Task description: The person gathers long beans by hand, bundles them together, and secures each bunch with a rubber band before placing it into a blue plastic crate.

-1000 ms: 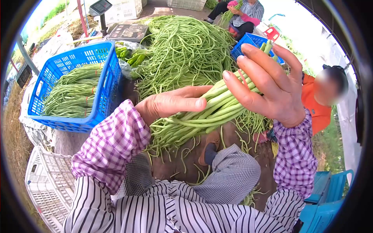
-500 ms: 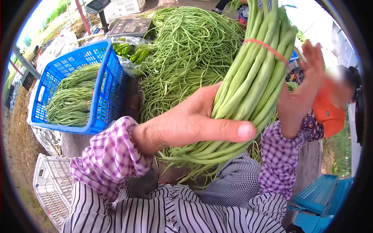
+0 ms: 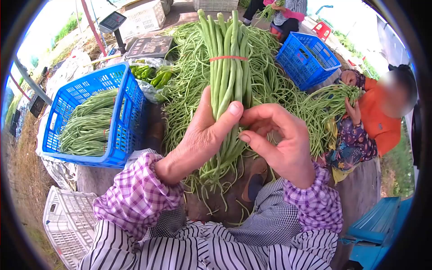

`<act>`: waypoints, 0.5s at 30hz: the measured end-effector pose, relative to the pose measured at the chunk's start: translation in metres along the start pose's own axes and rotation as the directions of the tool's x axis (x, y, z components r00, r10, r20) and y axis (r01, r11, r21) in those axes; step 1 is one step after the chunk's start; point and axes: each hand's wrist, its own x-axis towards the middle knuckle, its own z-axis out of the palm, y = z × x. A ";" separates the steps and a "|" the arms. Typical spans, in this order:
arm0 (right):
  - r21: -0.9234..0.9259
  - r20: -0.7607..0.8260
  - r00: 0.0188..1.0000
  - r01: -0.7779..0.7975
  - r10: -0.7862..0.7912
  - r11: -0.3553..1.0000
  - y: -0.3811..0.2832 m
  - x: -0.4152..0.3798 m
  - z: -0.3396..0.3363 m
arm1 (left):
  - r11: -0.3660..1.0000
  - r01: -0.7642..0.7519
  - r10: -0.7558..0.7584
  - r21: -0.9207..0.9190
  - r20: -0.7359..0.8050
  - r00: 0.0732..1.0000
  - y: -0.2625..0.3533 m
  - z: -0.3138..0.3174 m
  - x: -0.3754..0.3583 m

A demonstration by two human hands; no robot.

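Note:
My left hand (image 3: 202,135) is wrapped round a bundle of long green beans (image 3: 227,76), thumb across its front. The bundle stands nearly upright, with a red band (image 3: 228,58) round its upper part and thin ends hanging below. Close to the bundle's right side is my right hand (image 3: 281,139), its fingers curled, thumb and forefinger near the beans; whether anything is between them I cannot make out. Behind lies a large heap of loose long beans (image 3: 274,90).
Bean bundles (image 3: 92,123) lie in a blue crate (image 3: 121,135) at left. Green peppers (image 3: 159,78) are beside it. A white crate (image 3: 72,220) stands lower left, another blue crate (image 3: 310,74) upper right. A person in orange (image 3: 382,117) holds beans at right.
The bundle has moved left and away from the camera and now stands more upright. My right hand, raised and spread before, has come down beside it with curled fingers.

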 end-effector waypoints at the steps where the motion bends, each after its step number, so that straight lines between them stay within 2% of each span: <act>1: -0.015 -0.009 1.000 0.009 -0.009 1.000 0.003 0.000 0.003 | 1.000 -0.005 0.005 0.023 0.009 1.000 -0.003 -0.002 -0.001; 3: -0.049 -0.030 0.999 0.032 -0.033 0.998 0.007 0.002 0.006 | 0.997 -0.024 0.022 0.068 0.032 0.999 -0.006 -0.006 -0.002; 7: -0.100 -0.082 0.996 -0.037 0.029 0.994 0.011 0.002 0.008 | 0.960 -0.099 0.069 0.263 0.120 0.990 -0.008 -0.016 -0.001; 10: -0.120 -0.096 0.994 0.033 -0.045 0.992 0.013 0.004 0.009 | 0.932 -0.143 0.122 0.332 0.084 0.989 -0.015 -0.021 0.002; 13: 0.016 -0.091 0.992 -0.081 0.082 0.997 0.018 0.005 0.005 | 0.938 -0.137 0.142 0.320 0.008 0.990 -0.013 -0.020 0.002; 15: 0.086 -0.089 0.992 -0.085 0.093 0.993 0.013 0.007 0.009 | 0.951 -0.130 0.140 0.280 -0.016 0.990 -0.011 -0.018 0.002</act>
